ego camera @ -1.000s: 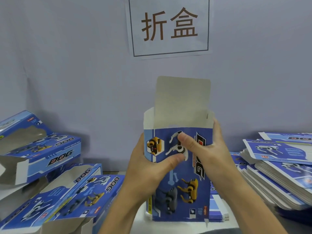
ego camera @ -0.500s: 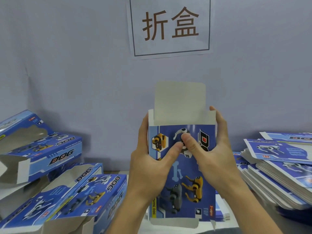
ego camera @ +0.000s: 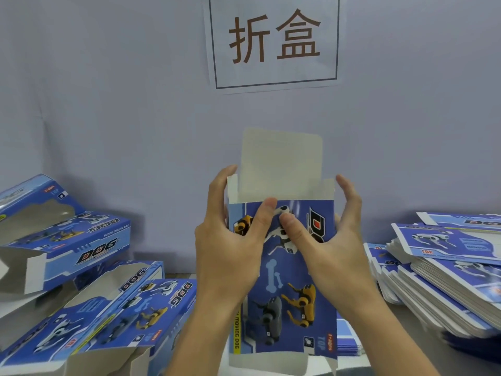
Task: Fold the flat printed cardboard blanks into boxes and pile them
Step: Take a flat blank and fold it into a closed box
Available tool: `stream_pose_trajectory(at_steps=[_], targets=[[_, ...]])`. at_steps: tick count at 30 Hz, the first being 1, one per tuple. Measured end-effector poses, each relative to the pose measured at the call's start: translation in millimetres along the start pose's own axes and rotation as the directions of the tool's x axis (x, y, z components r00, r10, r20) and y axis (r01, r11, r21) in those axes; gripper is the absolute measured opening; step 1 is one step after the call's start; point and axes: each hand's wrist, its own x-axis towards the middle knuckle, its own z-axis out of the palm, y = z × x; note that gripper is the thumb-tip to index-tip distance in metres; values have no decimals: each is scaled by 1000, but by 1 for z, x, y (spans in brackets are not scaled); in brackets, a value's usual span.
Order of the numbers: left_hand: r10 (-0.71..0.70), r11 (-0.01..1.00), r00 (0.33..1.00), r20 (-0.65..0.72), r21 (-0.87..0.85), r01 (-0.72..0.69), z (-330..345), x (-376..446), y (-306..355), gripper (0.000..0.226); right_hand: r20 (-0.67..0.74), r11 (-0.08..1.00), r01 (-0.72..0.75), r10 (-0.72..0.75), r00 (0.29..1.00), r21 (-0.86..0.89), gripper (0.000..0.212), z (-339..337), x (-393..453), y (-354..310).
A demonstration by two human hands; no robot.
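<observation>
- I hold the blue printed cardboard box (ego camera: 282, 280) upright over the middle of the grey worktop (ego camera: 390, 356), its mouth facing up. Half a second ago it sat lower; I have raised it and squared it.
- My left hand (ego camera: 227, 240) grips the left wall, thumb flat on the printed front, fingers curled round the edge behind.
- My right hand (ego camera: 325, 240) pinches the right side, thumb on the front. Its fingers, which were pressed on the right top corner, now stand a little off it.
- The tall plain grey lid flap (ego camera: 282, 164) is upright and the short side flaps (ego camera: 328, 188) are not yet folded in; I judge closing the top comes next.
- The pile of folded blue boxes (ego camera: 81, 280) lies at the worktop's left edge, and the stack of flat blue blanks (ego camera: 447, 270) at its right edge.
</observation>
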Motion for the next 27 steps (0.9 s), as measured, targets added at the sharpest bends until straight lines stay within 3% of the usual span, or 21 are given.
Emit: stream_pose_trajectory(at_steps=[4,7,11,15,18,21,25,27], targets=[[-36,999,999,-8,-22,35,2,-2,-2,52,-12,1000,-12,12,1000,-11,85,-2,0,3],[-106,994,994,-8,-10,106,0,-3,-6,46,47,995,39,-35,998,-93,58,-1,-1,5],[-167,982,986,-18,80,168,-3,-4,-10,38,126,999,-44,43,991,10,25,2,-2,3],[-265,963,963,55,-34,267,-6,-2,-6,42,176,996,-88,87,981,-5,25,-4,-1,0],[-270,960,963,-21,-87,267,-4,-1,-1,52,242,986,-156,166,956,-60,43,-12,2,-5],[-294,954,954,-64,-81,289,-2,-1,3,37,175,984,-161,173,969,-79,46,-10,7,-15],[-300,949,953,-44,-115,293,-1,-2,8,32,72,981,-129,140,988,-142,18,-2,9,-19],[-336,927,941,-41,-193,323,0,-1,10,31,18,980,-163,166,986,-118,17,-2,8,-18]])
